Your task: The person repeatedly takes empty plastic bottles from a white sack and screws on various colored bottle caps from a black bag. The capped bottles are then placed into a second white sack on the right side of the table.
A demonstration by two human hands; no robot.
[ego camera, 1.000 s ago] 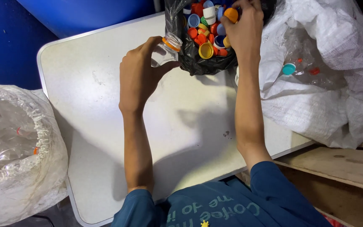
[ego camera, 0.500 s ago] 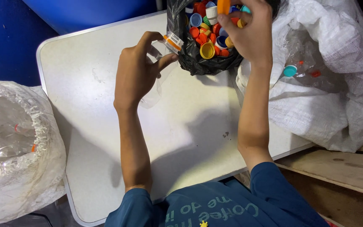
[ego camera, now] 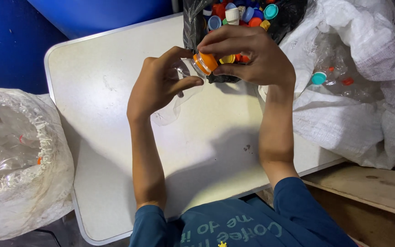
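A pale surface with round corners sits in front of a big blue barrel. The person's arms reach over it from the near edge.

The left hand holds a clear plastic bottle just above the surface. Its fingers are curled around the bottle near the neck. The right hand is at the bottle's top. Its fingers are pinched tight on the orange cap. The cap looks like it sits on the bottle's mouth, so I think it is not off yet.

Right behind the hands is a black bag full of loose caps in blue, red, white and orange. So lots of caps look already taken off. On the right lies a white sack with more clear bottles inside. Some have caps on, like a teal cap and a red one, so those look left to do. On the left stands another white sack full of clear plastic. I cannot tell if all of those have no caps.

The middle of the surface is bare, so the hands have lots of room there. The black bag is very near the right hand. The right sack hangs over the right edge of the surface. The left sack stands apart, off the left edge. Some wooden boards lie low on the right.
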